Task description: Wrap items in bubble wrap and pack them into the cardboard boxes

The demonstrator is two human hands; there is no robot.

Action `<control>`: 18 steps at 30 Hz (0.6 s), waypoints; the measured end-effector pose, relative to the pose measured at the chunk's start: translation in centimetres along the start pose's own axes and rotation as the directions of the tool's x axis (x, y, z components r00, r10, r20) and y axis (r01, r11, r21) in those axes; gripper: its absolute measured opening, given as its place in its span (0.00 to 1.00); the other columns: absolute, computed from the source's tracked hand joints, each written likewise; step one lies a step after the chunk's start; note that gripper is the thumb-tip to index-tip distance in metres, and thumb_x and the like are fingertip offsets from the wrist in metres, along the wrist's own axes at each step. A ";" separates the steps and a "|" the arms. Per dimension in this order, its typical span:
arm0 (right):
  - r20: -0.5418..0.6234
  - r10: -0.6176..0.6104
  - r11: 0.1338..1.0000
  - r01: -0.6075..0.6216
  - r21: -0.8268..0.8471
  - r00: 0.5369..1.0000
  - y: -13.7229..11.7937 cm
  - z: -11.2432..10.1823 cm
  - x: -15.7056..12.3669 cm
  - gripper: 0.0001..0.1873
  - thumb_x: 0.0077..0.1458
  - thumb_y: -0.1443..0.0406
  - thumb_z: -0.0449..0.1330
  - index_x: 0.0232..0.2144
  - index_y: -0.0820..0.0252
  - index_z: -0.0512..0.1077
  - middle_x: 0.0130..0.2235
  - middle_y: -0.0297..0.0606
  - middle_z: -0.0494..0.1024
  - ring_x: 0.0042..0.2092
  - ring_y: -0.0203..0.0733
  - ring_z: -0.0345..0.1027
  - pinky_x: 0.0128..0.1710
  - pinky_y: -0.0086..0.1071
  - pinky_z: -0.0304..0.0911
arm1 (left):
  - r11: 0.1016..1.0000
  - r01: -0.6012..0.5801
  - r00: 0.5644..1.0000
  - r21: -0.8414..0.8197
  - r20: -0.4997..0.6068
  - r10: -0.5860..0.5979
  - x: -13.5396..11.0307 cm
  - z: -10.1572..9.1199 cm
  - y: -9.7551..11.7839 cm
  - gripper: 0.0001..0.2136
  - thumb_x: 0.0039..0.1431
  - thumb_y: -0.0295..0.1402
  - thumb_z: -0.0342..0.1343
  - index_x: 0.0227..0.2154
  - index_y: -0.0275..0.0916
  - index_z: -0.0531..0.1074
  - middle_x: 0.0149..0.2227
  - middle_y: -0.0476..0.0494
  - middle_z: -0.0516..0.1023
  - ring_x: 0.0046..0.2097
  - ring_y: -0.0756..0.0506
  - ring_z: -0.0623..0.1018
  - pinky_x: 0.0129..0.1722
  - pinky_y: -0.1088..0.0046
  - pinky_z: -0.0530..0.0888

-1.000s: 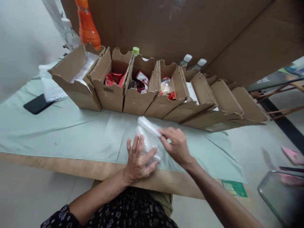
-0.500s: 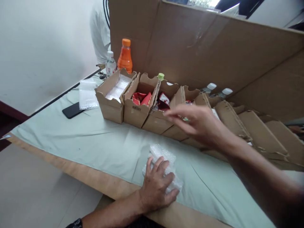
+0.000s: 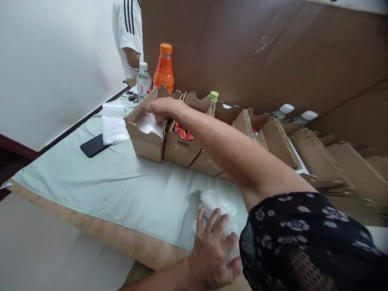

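Left hand (image 3: 212,254) is resting over bubble-wrap bundle (image 3: 220,202) on cloth-covered surface (image 3: 121,194), fingers (image 3: 211,221) spreading well apart, not closing round it. Right hand (image 3: 165,110) is reaching into leftmost cardboard box (image 3: 147,146), bent over bubble wrap (image 3: 149,122) lying inside; fingertips are hiding, so cannot tell how far open or whether gripping. Red packet (image 3: 183,132) is sitting in next box (image 3: 182,150). Orange bottle (image 3: 163,74) and clear bottle (image 3: 143,84) are standing behind leftmost box. Phone (image 3: 94,146) is lying left, touching plastic sheet (image 3: 114,124).
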State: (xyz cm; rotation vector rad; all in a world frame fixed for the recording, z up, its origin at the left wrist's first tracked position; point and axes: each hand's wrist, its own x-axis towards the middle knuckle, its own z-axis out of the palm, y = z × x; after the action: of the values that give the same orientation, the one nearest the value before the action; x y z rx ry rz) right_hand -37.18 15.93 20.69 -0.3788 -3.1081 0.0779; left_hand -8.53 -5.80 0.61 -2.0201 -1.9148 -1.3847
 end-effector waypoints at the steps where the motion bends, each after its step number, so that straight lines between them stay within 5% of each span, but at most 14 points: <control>1: 0.009 0.027 1.000 -0.027 -0.013 1.000 -0.1 -0.5 -0.5 0.06 0.47 0.72 0.70 0.29 0.63 0.77 0.36 0.40 0.83 0.47 0.52 0.80 0.49 0.42 0.72 | 1.000 0.003 1.000 0.001 0.004 -0.003 0.0 0.0 0.0 0.20 0.63 0.48 0.54 0.50 0.41 0.75 0.62 0.34 0.73 0.70 0.33 0.63 0.74 0.46 0.39; 3: -0.045 0.105 0.994 -0.106 -0.022 0.993 -0.4 -2.4 -2.4 0.05 0.52 0.73 0.66 0.33 0.63 0.77 0.39 0.41 0.83 0.48 0.50 0.79 0.50 0.40 0.71 | 1.000 0.011 1.000 0.005 0.003 -0.011 0.2 -0.1 0.0 0.19 0.63 0.48 0.55 0.49 0.42 0.76 0.62 0.35 0.73 0.69 0.33 0.64 0.73 0.46 0.40; 6: -0.315 0.178 0.984 -0.178 0.027 0.932 -0.1 -6.1 -8.6 0.09 0.63 0.68 0.56 0.38 0.66 0.76 0.41 0.40 0.81 0.47 0.43 0.77 0.50 0.35 0.69 | 1.000 0.003 1.000 0.006 0.017 -0.003 0.3 -0.4 0.0 0.16 0.62 0.47 0.58 0.46 0.43 0.76 0.60 0.35 0.75 0.67 0.32 0.67 0.72 0.43 0.45; 10: -0.706 0.127 0.979 -0.203 -0.024 0.696 2.5 -7.4 -22.6 0.07 0.62 0.66 0.58 0.37 0.65 0.74 0.40 0.39 0.78 0.43 0.39 0.73 0.45 0.31 0.66 | 1.000 0.018 0.997 -0.003 0.081 -0.017 0.2 -1.1 0.0 0.14 0.62 0.42 0.60 0.46 0.42 0.75 0.62 0.32 0.73 0.68 0.31 0.67 0.69 0.40 0.52; 13: -0.770 0.122 0.961 -0.270 -0.067 0.627 4.0 -2.3 -34.2 0.04 0.62 0.64 0.59 0.35 0.58 0.71 0.39 0.40 0.79 0.43 0.45 0.74 0.47 0.40 0.67 | 1.000 0.027 0.995 -0.008 0.101 -0.026 0.0 -1.4 0.1 0.13 0.62 0.40 0.61 0.47 0.41 0.76 0.65 0.31 0.70 0.69 0.30 0.65 0.68 0.39 0.55; 15: -0.714 0.219 0.955 -0.295 0.019 0.664 3.9 3.3 -40.4 0.03 0.56 0.66 0.60 0.35 0.56 0.70 0.42 0.42 0.81 0.46 0.50 0.76 0.47 0.44 0.67 | 1.000 0.023 0.995 -0.005 0.096 -0.022 -0.1 -1.5 0.2 0.13 0.62 0.40 0.61 0.47 0.41 0.76 0.66 0.30 0.69 0.70 0.30 0.63 0.68 0.40 0.55; 18: -0.432 0.536 0.838 -0.395 0.376 0.725 2.4 11.2 -45.6 0.07 0.57 0.67 0.55 0.38 0.55 0.71 0.48 0.45 0.82 0.49 0.50 0.77 0.47 0.42 0.70 | 1.000 0.001 0.994 0.018 0.112 -0.003 -0.1 -1.5 0.2 0.15 0.61 0.39 0.62 0.48 0.42 0.77 0.67 0.30 0.67 0.71 0.30 0.62 0.69 0.40 0.54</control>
State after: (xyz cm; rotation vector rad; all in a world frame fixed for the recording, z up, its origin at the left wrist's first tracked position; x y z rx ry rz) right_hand 7.45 6.79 9.24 -0.9873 -2.3501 0.3226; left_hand -9.16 -6.81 1.55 -2.1310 -1.9658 -1.2750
